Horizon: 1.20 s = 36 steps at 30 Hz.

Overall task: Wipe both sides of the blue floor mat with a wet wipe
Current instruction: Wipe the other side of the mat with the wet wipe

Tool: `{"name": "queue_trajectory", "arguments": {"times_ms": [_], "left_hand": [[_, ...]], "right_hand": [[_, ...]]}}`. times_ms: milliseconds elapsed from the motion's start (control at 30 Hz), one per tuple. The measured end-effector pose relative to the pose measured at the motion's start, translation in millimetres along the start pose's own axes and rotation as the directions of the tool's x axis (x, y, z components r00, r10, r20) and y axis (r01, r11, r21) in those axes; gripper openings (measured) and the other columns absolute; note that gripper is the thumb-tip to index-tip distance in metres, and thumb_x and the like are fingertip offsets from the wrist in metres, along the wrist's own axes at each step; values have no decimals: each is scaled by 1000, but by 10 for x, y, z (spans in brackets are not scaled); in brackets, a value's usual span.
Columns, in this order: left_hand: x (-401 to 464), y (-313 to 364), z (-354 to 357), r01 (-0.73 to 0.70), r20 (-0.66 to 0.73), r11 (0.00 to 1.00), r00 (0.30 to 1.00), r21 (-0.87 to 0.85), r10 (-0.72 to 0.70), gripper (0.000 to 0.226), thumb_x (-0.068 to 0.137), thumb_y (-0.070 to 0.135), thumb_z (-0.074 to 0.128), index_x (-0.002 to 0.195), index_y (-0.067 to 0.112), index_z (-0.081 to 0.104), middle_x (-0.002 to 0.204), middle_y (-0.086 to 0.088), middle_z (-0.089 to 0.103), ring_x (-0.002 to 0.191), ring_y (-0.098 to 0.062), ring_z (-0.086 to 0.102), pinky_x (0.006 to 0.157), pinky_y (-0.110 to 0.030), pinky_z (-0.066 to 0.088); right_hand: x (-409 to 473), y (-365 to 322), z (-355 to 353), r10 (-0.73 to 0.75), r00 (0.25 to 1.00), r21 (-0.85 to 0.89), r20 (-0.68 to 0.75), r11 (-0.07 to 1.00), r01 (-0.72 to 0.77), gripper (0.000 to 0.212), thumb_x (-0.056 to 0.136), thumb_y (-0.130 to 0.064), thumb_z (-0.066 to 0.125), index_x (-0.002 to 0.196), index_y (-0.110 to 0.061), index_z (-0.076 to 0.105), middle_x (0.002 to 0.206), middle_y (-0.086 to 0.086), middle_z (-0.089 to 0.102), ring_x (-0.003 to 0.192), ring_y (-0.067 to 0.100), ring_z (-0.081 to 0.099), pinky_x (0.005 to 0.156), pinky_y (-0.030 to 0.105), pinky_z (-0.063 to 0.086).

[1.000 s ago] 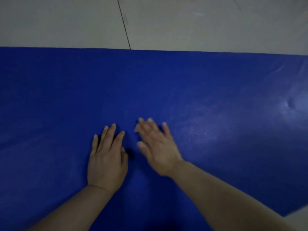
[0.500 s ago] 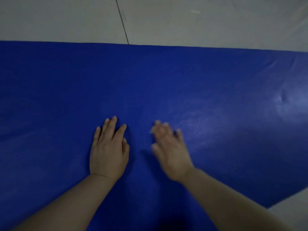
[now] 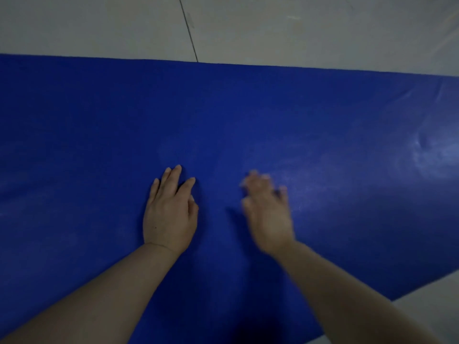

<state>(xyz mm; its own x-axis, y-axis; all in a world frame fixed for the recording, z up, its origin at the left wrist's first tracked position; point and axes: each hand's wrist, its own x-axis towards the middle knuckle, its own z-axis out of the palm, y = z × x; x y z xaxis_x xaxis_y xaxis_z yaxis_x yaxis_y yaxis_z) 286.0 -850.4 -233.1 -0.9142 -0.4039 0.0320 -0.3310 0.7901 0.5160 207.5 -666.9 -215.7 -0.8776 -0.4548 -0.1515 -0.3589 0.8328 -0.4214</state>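
Hands flat on the smooth blue vinyl floor mat (image 3: 248,115), no wet wipe visible.
Left hand (image 3: 170,214) presses with straight fingers; blurred right hand (image 3: 267,214) at 3 o'clock looks spread, holding nothing. Mat covers pale tiled floor (image 3: 273,28); bare palms risk smearing, not cleaning.

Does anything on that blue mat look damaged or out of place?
One thing: the blue mat has a small dent or crease near its right end, where the sheen breaks. Oddly for a wiping job, no wet wipe shows; the left hand lies flat, and the right hand is blurred.
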Motion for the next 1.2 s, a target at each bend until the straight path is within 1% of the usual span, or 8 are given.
{"name": "queue_trajectory", "arguments": {"times_ms": [133,367,600,700,833,933,1033,1200], "left_hand": [[-263,-36,-16,-91,5,994,996,53,91,39,88,5,58,127,6,59,146,-16,41,138,-31,35,115,-48,19],[-314,-77,4,-147,51,980,989,132,141,42,93,16,42,132,6,54,148,-16,39,137,-30,35,115,-41,13],[-312,-16,-10,-145,67,980,988,136,137,43,91,10,48,133,5,53,150,-17,37,140,-30,32,116,-44,15],[-331,-14,-7,-162,67,972,986,168,153,44,87,6,55,131,5,55,148,-17,40,138,-32,35,115,-45,17],[-370,6,-59,-169,11,970,986,173,169,46,82,2,61,128,4,57,145,-18,44,136,-33,39,114,-46,18],[-540,-1,-91,-194,0,964,980,180,198,47,80,2,64,127,5,59,144,-18,44,135,-33,41,113,-49,21],[-770,-31,-59,-258,62,947,966,191,250,51,77,3,68,127,6,59,144,-18,44,134,-33,42,115,-47,18],[-806,-48,-39,-271,84,935,962,228,259,42,89,15,45,127,6,58,145,-18,43,134,-33,42,114,-45,15]], "right_hand": [[260,597,-271,569,809,-100,-144,805,-584,53,103,-36,12,153,-18,14,161,-5,1,147,15,-3,118,46,-2],[-581,-241,238,-316,933,-159,172,926,343,55,102,-45,6,146,-20,28,156,-4,25,144,15,19,113,41,5],[93,647,-310,517,850,-116,-100,843,-526,52,103,-34,7,152,-18,13,161,-4,-1,147,16,-3,118,44,-2],[-283,16,99,58,998,-193,-13,979,-60,70,94,-45,-1,149,-12,27,159,2,17,146,22,13,115,48,12],[-749,-111,191,-412,884,-194,223,870,454,61,100,-48,7,147,-17,31,156,-2,23,144,15,14,115,38,1],[-398,520,-70,36,994,-253,-106,965,-62,50,102,-34,17,143,-12,35,152,11,32,140,29,25,112,41,12],[-227,764,-284,508,847,-79,-159,848,-524,52,103,-34,16,152,-17,19,160,-3,5,147,16,0,118,43,-3],[-917,-212,344,-235,971,-217,54,946,241,58,100,-43,12,147,-13,31,155,3,28,143,23,24,115,49,15]]}}
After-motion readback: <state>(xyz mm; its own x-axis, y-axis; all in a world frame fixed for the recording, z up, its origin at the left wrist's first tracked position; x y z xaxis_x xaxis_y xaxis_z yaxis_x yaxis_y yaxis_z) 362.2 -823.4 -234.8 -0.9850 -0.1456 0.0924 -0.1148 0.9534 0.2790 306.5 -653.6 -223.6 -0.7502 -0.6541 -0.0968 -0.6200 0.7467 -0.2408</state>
